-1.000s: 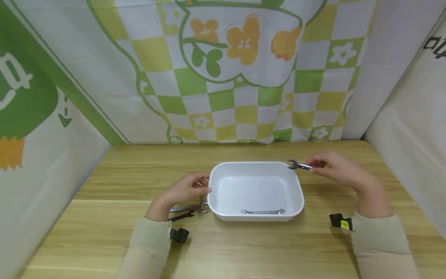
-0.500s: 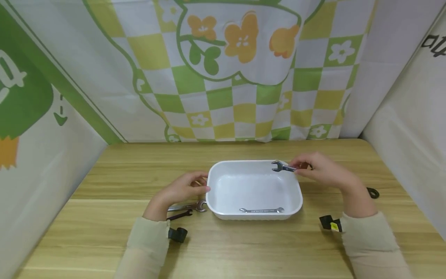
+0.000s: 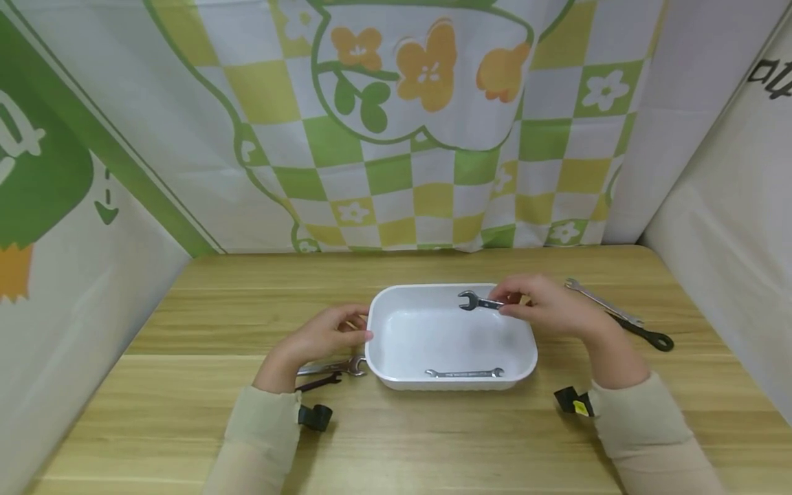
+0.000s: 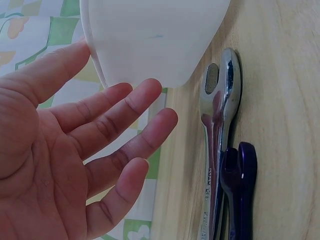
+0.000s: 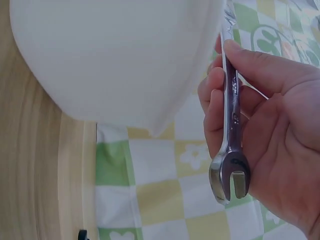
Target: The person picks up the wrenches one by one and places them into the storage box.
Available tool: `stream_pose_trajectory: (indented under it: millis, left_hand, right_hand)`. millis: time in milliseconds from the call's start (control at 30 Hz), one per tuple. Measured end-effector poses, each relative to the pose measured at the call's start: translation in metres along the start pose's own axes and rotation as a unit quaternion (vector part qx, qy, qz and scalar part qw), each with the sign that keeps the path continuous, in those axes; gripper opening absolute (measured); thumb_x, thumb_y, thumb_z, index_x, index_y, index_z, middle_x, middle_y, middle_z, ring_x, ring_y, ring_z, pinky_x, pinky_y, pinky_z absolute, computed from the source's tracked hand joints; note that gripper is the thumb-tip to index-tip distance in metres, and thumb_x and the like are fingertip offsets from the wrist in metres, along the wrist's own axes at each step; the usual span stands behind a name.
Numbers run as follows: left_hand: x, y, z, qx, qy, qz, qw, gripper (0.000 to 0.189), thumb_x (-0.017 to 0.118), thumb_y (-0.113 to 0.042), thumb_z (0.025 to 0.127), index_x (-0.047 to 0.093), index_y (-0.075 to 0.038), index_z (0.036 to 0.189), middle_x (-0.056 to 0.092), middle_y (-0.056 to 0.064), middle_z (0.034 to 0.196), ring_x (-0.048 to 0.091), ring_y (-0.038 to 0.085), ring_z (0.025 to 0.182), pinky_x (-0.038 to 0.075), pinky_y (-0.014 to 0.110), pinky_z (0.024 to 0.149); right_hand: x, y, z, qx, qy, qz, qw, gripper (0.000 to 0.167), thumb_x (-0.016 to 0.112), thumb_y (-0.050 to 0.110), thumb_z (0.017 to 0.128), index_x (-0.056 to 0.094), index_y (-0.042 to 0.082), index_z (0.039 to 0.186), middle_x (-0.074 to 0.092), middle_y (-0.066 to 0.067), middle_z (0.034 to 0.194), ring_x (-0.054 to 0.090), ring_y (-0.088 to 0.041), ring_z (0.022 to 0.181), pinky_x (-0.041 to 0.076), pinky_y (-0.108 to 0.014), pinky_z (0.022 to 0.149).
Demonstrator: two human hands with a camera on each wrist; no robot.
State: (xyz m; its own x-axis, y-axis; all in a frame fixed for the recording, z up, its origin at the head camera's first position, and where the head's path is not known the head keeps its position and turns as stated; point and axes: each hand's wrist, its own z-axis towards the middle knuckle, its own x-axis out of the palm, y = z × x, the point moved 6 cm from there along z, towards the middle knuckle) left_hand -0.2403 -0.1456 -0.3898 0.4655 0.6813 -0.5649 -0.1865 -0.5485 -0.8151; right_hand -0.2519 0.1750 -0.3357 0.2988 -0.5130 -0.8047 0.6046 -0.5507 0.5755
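1. Wrench point(image 3: 479, 302), gripped in the right hand point(image 3: 535, 302), hangs over the white tray point(image 3: 445, 337).
2. Left hand point(image 3: 328, 337), fingers loosely apart, touches its rim.
3. Placing seems underway; next likely calls for lowering, then release.

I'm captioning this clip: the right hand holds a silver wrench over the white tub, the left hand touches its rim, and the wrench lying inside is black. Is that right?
Not quite: the wrench lying inside the white tub is silver, not black, as the head view shows. The rest is right.
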Motion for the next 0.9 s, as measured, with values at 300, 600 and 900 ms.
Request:
stream_pose_trajectory:
  millis: [300,600,900]
  left_hand:
    - [0.0,-0.001,-0.001,0.014,-0.002,0.001,0.9999,0.049,0.065,-0.025,0.097,0.054,0.003,0.136,0.066,0.017,0.109,0.064,0.022,0.095,0.052,0.034,0.083]
    - [0.0,0.0,0.0,-0.005,-0.005,0.002,1.0,0.047,0.065,-0.022,0.097,0.054,0.0,0.137,0.066,0.017,0.112,0.063,0.025,0.099,0.052,0.037,0.085]
    - [0.0,-0.001,0.0,-0.004,-0.003,0.004,1.0,0.047,0.064,-0.021,0.098,0.054,0.002,0.137,0.066,0.018,0.112,0.063,0.025,0.1,0.053,0.039,0.087]
  right_hand:
    - [0.02,0.011,0.011,-0.037,0.009,0.025,0.999,0.015,0.067,0.004,0.093,0.071,0.01,0.106,0.07,-0.004,0.094,0.058,-0.006,0.083,0.051,-0.027,0.07]
    - [0.038,0.022,0.02,-0.063,0.032,0.051,0.9962,0.014,0.065,0.001,0.093,0.071,0.005,0.106,0.069,-0.007,0.096,0.057,-0.006,0.083,0.053,-0.028,0.072]
    - [0.055,0.023,0.026,-0.071,0.035,0.051,0.9956,0.014,0.068,0.004,0.092,0.072,0.007,0.104,0.067,0.0,0.096,0.057,-0.005,0.084,0.054,-0.027,0.07]
